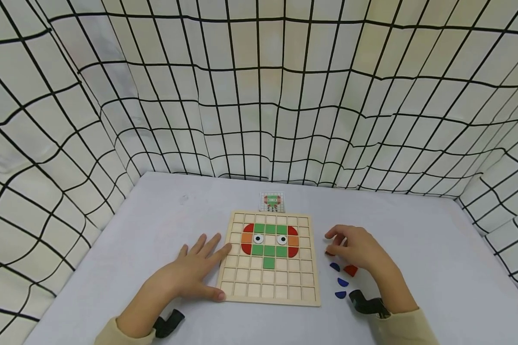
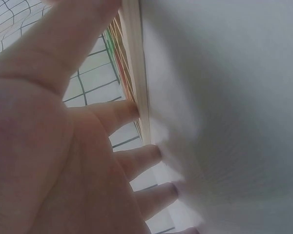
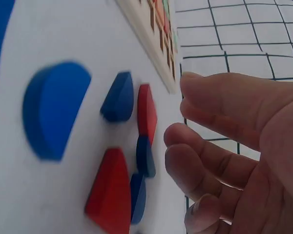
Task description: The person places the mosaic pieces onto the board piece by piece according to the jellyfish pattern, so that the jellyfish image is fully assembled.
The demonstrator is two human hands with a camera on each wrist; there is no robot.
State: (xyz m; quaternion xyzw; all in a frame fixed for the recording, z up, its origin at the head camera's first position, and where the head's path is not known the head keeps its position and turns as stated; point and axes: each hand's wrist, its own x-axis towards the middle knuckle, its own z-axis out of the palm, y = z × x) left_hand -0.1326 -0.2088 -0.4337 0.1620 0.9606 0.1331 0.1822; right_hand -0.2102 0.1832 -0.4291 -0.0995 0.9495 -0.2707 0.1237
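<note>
My left hand (image 1: 194, 273) lies with fingers spread at the left edge of a square wooden grid board (image 1: 274, 303). Its thumb and index finger touch the rim, also seen along the board's side (image 2: 136, 73) in the left wrist view. On the board, green squares (image 1: 269, 263), red rounded corners, orange squares and two eye pieces (image 1: 282, 239) form a face. My right hand (image 1: 359, 245) hovers over loose pieces, fingers bent, thumb apart from them, nothing between. Beneath it lie blue half-round pieces (image 3: 56, 109) and red pieces (image 3: 110, 192); one red piece (image 1: 329, 253) is partly hidden by the thumb.
A small picture card (image 1: 272, 201) showing a similar figure lies just beyond the board. A white cloth covers the table (image 1: 155, 206). Black grid netting (image 1: 259, 103) over white sheets rises behind and at both sides. A black strap device is on each wrist.
</note>
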